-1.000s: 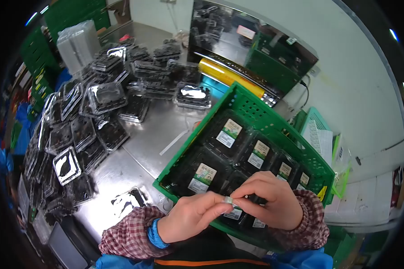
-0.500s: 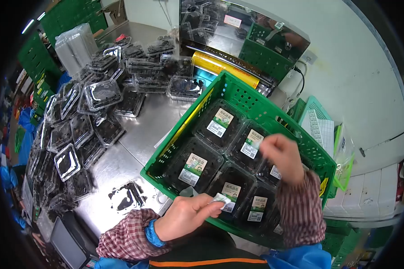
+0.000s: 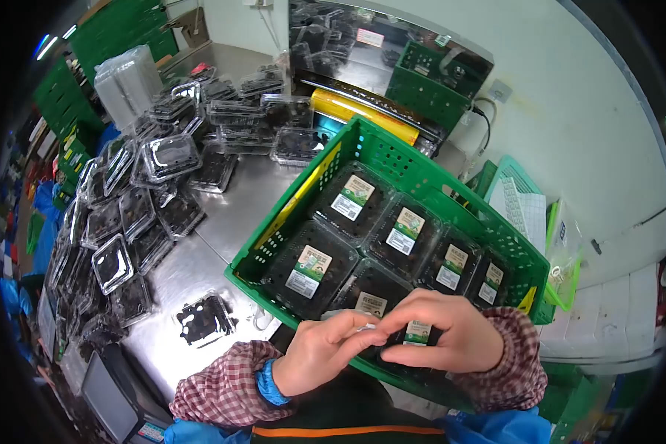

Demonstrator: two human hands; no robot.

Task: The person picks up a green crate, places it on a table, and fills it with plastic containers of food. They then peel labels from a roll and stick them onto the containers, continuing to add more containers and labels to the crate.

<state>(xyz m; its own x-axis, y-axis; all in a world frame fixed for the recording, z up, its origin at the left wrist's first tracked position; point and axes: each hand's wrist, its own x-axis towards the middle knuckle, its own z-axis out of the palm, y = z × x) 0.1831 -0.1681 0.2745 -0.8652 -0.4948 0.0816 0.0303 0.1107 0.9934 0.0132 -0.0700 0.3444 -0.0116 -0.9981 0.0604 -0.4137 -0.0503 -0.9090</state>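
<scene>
Item: small label (image 3: 364,325), white, mostly hidden by fingertips; loc. over near edge of green crate (image 3: 392,144), just above the front-row punnets. Held by: left hand (image 3: 325,357), thumb + forefinger pinched narrow on it; right hand (image 3: 442,334), fingers curled, thumb + forefinger tips closed on same label from the other side. Handling (est.): v. light, thin, floppy, prob. tacky on one face, so prone to curl or stick to skin; take by the very edge/corner w/ fingertips, no squeeze needed. Crate contents: labelled punnets (image 3: 311,268), clear lids, dark fruit, approx. two rows, packed touching. Surface: steel counter (image 3: 233,211), shiny, scuffed; crate sits tilted at its right. Also on counter: one loose punnet (image 3: 203,320) near crate's front corner; big heap of unlabelled punnets (image 3: 148,189) to left + rear; yellow roll (image 3: 362,115) behind crate. Room: white wall (image 3: 584,96) at right, stacked green crates (image 3: 118,29) rear left; packing area, cluttered.
</scene>
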